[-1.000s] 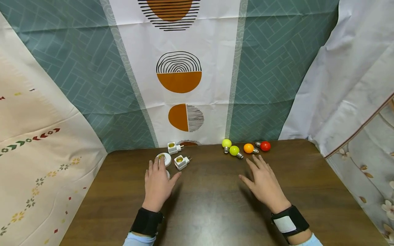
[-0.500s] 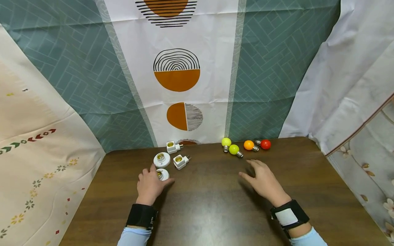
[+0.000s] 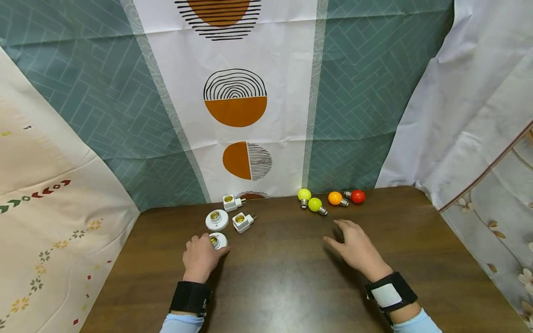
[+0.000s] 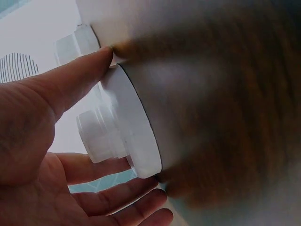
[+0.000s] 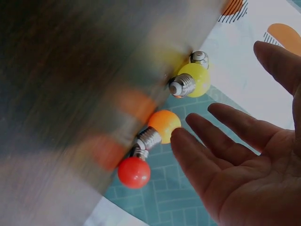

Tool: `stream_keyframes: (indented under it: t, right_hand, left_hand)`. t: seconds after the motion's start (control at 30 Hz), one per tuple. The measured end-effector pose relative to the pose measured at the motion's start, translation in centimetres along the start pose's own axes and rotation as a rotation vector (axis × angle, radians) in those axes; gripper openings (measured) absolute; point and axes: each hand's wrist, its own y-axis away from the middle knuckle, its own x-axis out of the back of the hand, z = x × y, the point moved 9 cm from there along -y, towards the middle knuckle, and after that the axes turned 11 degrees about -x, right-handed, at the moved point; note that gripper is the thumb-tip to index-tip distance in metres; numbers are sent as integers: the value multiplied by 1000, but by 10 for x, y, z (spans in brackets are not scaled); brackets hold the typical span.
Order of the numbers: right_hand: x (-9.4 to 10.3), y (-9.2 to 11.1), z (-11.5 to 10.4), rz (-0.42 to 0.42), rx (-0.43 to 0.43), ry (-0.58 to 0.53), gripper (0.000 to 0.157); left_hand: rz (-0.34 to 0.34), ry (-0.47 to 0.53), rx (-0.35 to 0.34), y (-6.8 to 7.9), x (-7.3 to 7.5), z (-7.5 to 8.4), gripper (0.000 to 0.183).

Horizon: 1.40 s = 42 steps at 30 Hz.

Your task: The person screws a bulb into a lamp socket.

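Observation:
My left hand [image 3: 201,259] has its thumb and fingers around the rim of the nearer round white lamp holder [image 4: 134,127], which sits on the table; in the head view the fingers hide part of it. Just behind stands a second round lamp holder [image 3: 217,220]. Two white plug-in lamp sockets [image 3: 243,222] lie beside these, their prongs to the right. My right hand [image 3: 360,249] is held above the table with nothing in it, fingers apart. Beyond its fingertips lie two yellow-green bulbs [image 3: 315,204], an orange bulb [image 3: 334,198] and a red bulb [image 3: 357,196].
The brown wooden table [image 3: 275,286] ends just behind the bulbs and sockets. A green and white patterned curtain [image 3: 287,92] hangs at that back edge. Pale cloths [image 3: 50,222] hang along both sides.
My left hand has drawn back from over the farther lamp holder and closed in around the nearer one. My right hand has pulled back slightly from the bulbs, its fingers more bent.

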Motion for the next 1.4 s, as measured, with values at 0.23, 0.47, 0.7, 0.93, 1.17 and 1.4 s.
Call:
stream_keyframes:
  t: [0.23,0.47,0.7,0.93,1.17,1.4]
  right_hand:
    - [3,-7,-2,4,7,-15,72]
    - [9,-23,-15,68,73,29,64]
    - [12,-40,-30,108,109,60,60]
    - [-5,-50,-38,104,88,142,65]
    - [-24,-71,-48,73,107,257,64]
    - [-34,-75,-43,16,93,289,67]
  left_hand:
    - [5,13,3,2,-1,5,79]
    - [34,10,-21,7,6,21,80]
    - [111,53,-109,14,20,54,82]
    - [142,127,-226,20,16,96,82]
    - [136,270,-287,21,8,121,74]
    - [155,328,-349,25,1,141,70]
